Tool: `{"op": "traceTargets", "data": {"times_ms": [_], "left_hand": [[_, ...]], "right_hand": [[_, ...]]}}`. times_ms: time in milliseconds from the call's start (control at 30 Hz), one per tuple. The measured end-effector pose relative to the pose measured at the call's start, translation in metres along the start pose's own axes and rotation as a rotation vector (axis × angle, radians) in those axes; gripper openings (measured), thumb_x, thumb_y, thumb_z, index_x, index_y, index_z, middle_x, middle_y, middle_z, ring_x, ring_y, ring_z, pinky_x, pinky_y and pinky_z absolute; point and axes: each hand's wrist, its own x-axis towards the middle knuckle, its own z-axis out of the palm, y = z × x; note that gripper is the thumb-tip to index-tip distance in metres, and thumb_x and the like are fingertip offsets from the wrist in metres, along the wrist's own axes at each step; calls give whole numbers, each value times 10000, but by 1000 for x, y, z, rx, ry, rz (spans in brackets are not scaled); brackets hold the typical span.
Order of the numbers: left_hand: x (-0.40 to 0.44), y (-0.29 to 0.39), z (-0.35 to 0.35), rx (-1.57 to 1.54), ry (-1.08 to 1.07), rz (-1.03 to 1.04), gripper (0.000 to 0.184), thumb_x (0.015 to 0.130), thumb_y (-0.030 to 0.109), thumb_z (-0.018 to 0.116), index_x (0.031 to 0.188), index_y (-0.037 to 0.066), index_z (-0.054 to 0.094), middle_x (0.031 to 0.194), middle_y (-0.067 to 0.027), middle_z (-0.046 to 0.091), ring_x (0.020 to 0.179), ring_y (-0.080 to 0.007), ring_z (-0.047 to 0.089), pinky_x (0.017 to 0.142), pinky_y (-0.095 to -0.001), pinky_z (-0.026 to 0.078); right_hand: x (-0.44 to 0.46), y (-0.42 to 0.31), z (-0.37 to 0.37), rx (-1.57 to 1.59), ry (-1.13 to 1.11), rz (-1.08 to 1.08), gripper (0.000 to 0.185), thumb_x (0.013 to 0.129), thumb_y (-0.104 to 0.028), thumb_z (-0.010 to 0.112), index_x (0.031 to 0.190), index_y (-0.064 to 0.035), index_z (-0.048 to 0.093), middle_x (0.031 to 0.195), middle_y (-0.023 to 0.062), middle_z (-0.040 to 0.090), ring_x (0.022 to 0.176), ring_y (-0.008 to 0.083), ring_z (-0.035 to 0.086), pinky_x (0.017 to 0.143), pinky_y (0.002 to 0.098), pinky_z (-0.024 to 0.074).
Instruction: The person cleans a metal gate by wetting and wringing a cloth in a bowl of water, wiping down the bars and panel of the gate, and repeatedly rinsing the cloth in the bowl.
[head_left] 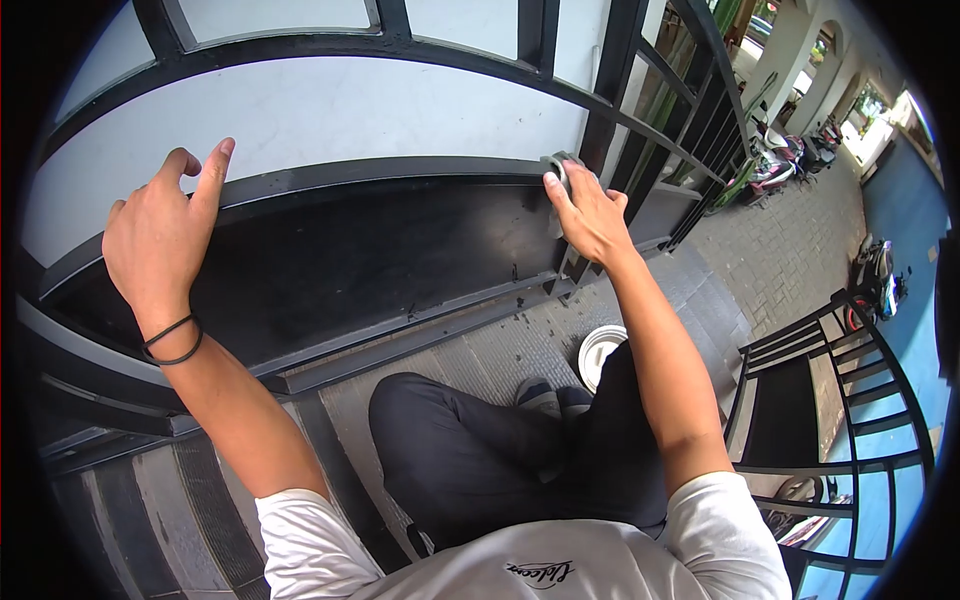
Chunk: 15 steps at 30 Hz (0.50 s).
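A black metal gate [370,260] with a solid lower panel and a flat rail stands in front of me. My right hand [592,215] presses a grey cloth [556,170] against the right end of the rail, beside an upright post. At the left, my left hand [160,235] is raised by the rail, thumb and index finger apart, with nothing in it; its other fingers are partly hidden. Dark wet-looking spots mark the panel's lower right and the floor beneath.
A white bucket [601,350] stands on the ribbed tile floor [470,350] by my right knee. At the right is another black railing [850,465] before a blue wall [900,230]. Motorbikes [775,165] are parked farther back along a paved lane [790,250].
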Motion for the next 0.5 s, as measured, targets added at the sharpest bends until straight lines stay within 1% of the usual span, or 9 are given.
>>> {"op": "traceTargets", "data": {"times_ms": [67,133,233,267,300,333,400,467,500], "left_hand": [[0,1,-3,1,-19,-10,641,877,731,436,911,151,707,639,-117,663,722,-344,651,644,-388,494],[-2,3,-4,1,-46,-24,622,885,718,437,932,154,694,661,-123,663,741,-359,647,670,-401,491],[-1,3,-4,21,-41,-7,620,882,717,445,926,151,694,673,-121,670,734,-358,646,670,-397,491],[-1,1,0,17,-12,1,638,872,729,447,908,148,709,642,-113,667,710,-343,646,637,-384,488],[0,0,1,12,18,7,657,863,742,450,891,145,723,612,-106,663,686,-328,646,604,-370,486],[0,0,1,11,24,9,657,863,742,450,891,145,723,612,-106,663,686,-328,646,604,-370,486],[-1,1,-1,-14,-2,-3,659,861,742,451,894,142,722,615,-111,663,699,-332,650,624,-375,494],[0,2,-2,-6,3,-17,662,860,745,449,896,143,722,614,-114,662,705,-330,651,632,-376,495],[-1,3,-2,-1,1,-22,664,859,748,446,897,144,721,614,-116,661,711,-327,652,639,-377,496]], "right_hand": [[-13,6,-1,4,42,-60,822,938,-666,341,1414,1,413,1476,188,427,1397,294,374,1123,569,200],[-4,3,-1,-12,48,-72,831,933,-672,348,1410,5,414,1468,192,435,1385,298,389,1120,574,200],[19,-12,-3,-119,-70,9,830,930,-671,355,1386,18,439,1443,209,456,1355,307,425,1116,575,200],[17,-11,-3,-116,-66,13,830,930,-671,355,1386,18,439,1443,209,456,1355,307,425,1116,575,200],[14,-8,-1,-74,-32,6,825,935,-667,346,1387,17,439,1446,208,454,1360,304,420,1113,577,201],[11,-6,2,-32,2,-2,820,940,-663,337,1388,16,440,1448,207,452,1365,301,415,1110,578,202],[-9,5,3,53,61,-10,749,977,-614,288,1413,-21,430,1475,167,437,1391,273,382,1103,573,205],[-18,13,6,69,121,-50,742,983,-609,264,1409,-26,436,1474,160,439,1385,272,386,1102,567,203],[-12,12,6,65,112,-50,742,983,-609,264,1409,-26,436,1474,160,439,1385,272,386,1102,567,203]]}}
